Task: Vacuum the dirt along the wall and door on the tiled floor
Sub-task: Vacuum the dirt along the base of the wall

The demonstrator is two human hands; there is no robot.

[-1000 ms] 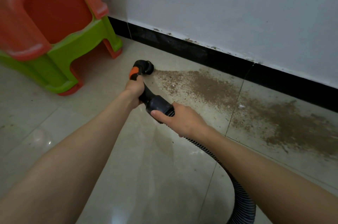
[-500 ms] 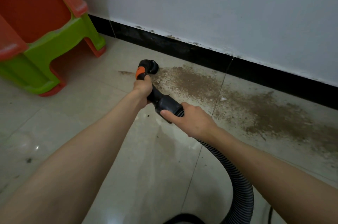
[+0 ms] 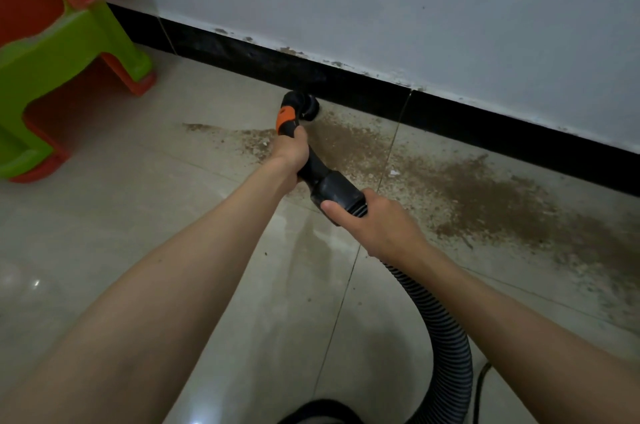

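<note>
Against black skirting (image 3: 346, 84), round brush nozzle (image 3: 308, 107), ribbed hose (image 3: 446, 337), gritty brown dirt (image 3: 485, 191)

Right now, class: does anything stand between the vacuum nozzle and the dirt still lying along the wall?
Nothing visible does. The nozzle sits by the baseboard at the dirt's left end, and bare tile runs rightward along the wall. The stools stand off to the left, away from that path.

Probably a home: tiled floor (image 3: 104, 250), plastic stools (image 3: 52, 53) (stacked), painted wall (image 3: 381, 1).
</note>
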